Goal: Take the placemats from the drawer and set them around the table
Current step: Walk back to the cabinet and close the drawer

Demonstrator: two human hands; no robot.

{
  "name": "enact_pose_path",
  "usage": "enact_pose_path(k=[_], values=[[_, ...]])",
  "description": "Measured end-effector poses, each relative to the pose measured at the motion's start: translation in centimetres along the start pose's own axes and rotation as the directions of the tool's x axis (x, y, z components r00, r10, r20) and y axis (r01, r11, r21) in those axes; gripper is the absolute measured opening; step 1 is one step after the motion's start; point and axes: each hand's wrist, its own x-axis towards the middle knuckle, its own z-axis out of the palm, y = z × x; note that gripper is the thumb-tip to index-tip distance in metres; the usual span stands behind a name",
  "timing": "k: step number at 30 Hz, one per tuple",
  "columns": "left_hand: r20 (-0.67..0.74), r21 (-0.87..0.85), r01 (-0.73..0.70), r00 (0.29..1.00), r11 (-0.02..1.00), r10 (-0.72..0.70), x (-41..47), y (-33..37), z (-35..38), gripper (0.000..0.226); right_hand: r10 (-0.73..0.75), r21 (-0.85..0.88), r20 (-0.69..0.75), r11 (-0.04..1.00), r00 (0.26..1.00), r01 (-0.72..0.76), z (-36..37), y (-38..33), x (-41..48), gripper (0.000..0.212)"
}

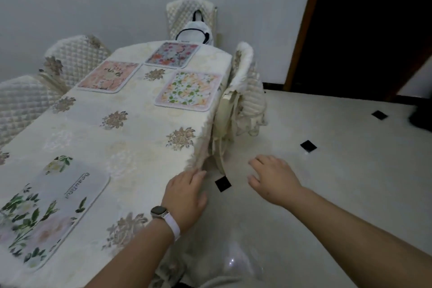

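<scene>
Four flat, round-cornered mats lie on the table (131,147), which has a glossy cream cloth woven with flower sprays. The pink mat (108,76), blue-red mat (172,54) and green-leafed mat (189,90) are at its far end, and the pale mat (46,215) is at its near left. The left hand (185,196), loose and empty, sits at the table's right edge, perhaps brushing the cloth. The right hand (273,177) spreads empty beyond that edge, over the smooth tiled floor (350,194).
</scene>
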Motion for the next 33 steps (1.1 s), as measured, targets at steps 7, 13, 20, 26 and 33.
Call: enact_pose_path(k=[7, 13, 20, 26, 33], values=[[0.005, 0.008, -0.305, 0.952, 0.952, 0.305, 7.2, 10.7, 0.1, 0.048, 0.222, 0.019, -0.114, 0.975, 0.968, -0.221, -2.7, 9.4, -8.3, 0.047], [0.023, -0.033, -0.477, 0.878, 0.878, 0.478, 11.9, 17.5, 1.8, 0.049, 0.43, 0.089, -0.152, 0.903, 0.89, -0.421, -3.1, 13.7, -13.4, 0.048], [0.099, -0.12, -0.609, 0.778, 0.784, 0.62, 16.7, 22.5, 5.6, 0.047, 0.602, 0.112, -0.093, 0.798, 0.793, -0.592, -2.1, 18.2, -15.4, 0.049], [0.147, -0.218, -0.659, 0.707, 0.72, 0.692, 24.4, 24.7, 9.0, 0.056, 0.74, 0.124, -0.028, 0.669, 0.672, -0.733, -2.0, 22.8, -13.0, 0.049], [0.153, -0.291, -0.733, 0.598, 0.614, 0.787, 34.3, 29.6, 11.9, 0.053, 0.87, 0.103, -0.034, 0.492, 0.491, -0.864, -4.1, 26.8, -11.7, 0.049]])
